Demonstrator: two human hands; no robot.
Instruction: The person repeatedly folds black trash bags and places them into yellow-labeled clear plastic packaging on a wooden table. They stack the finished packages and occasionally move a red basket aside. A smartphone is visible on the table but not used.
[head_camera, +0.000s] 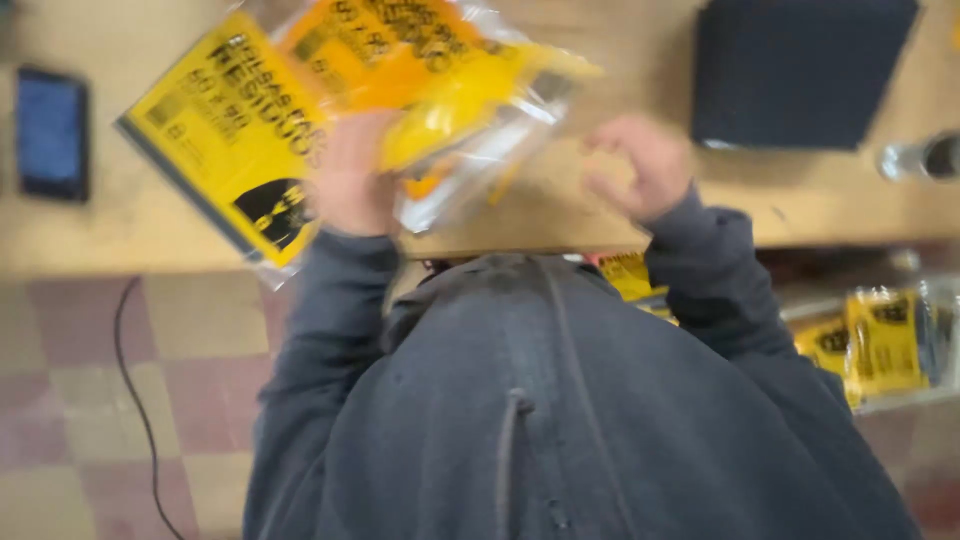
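1. Your left hand is raised over the wooden table, fingers closed on a bundle of yellow plastic packets. The blur hides each finger, but the grip is plainly shut around the lower middle of the bundle.
2. The bundle fans out above that hand: one flat yellow packet with black print tilts to the left, and a crumpled clear-and-orange wrapper spills to the right, hanging above the table edge.
3. Your right hand sits just beside the wrapper, apart from it. The fingers are curled loosely inward, half closed, and hold nothing that you can see; motion blur makes finer detail unreadable.
4. Both dark grey sleeves rise from your hooded top, which fills the lower frame.
5. On the table, a dark phone lies far left and a dark flat case upper right.
6. More yellow packets rest low on your right, below the table edge.
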